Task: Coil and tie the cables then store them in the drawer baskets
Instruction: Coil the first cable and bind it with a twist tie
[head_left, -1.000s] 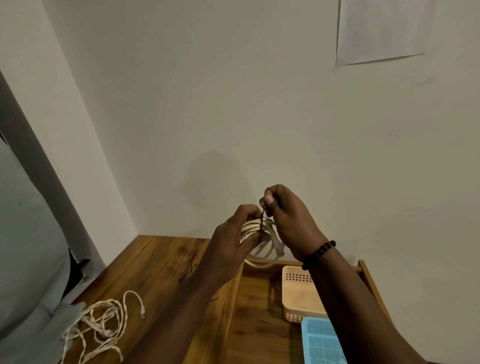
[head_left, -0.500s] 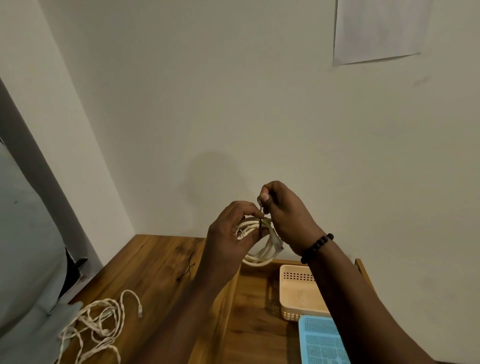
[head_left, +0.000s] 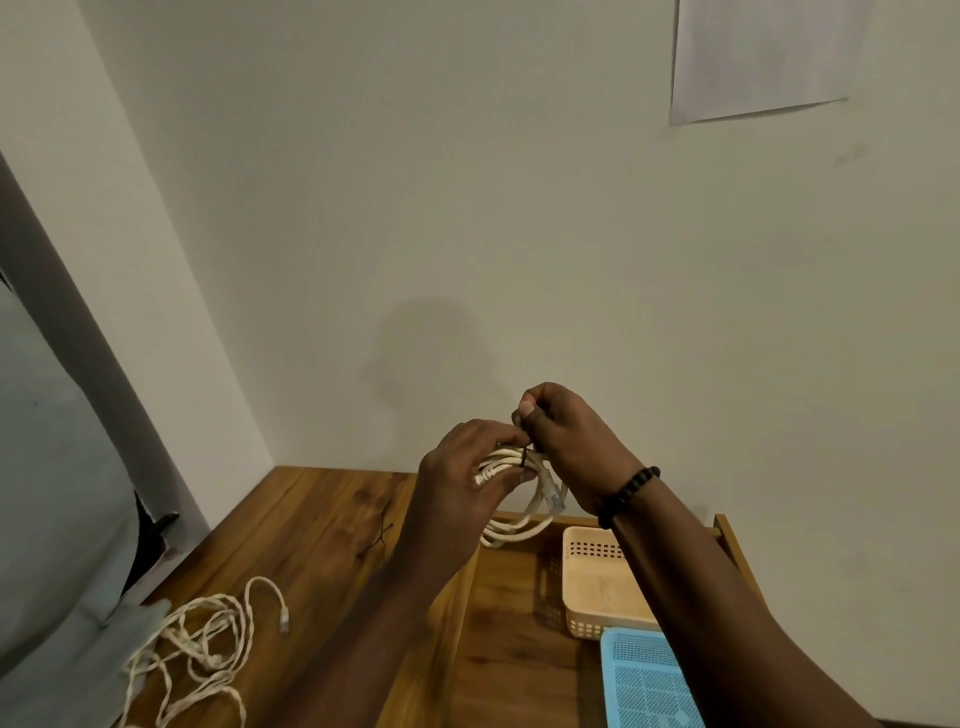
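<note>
A person's left hand (head_left: 467, 470) grips a coiled white cable (head_left: 511, 499) in the air above an open wooden drawer (head_left: 511, 618). The right hand (head_left: 566, 441) pinches a thin dark tie (head_left: 524, 457) wrapped round the coil. A cream basket (head_left: 597, 618) and a blue basket (head_left: 649, 680) sit in the drawer below.

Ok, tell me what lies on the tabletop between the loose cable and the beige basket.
In the head view, only the person's left forearm crosses above the stretch between the loose cable and the beige basket; below it is bare wood and the drawer's edge.

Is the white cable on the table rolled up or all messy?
Messy. The white cable lies spread in loose tangled loops on the table, with no tie.
</note>
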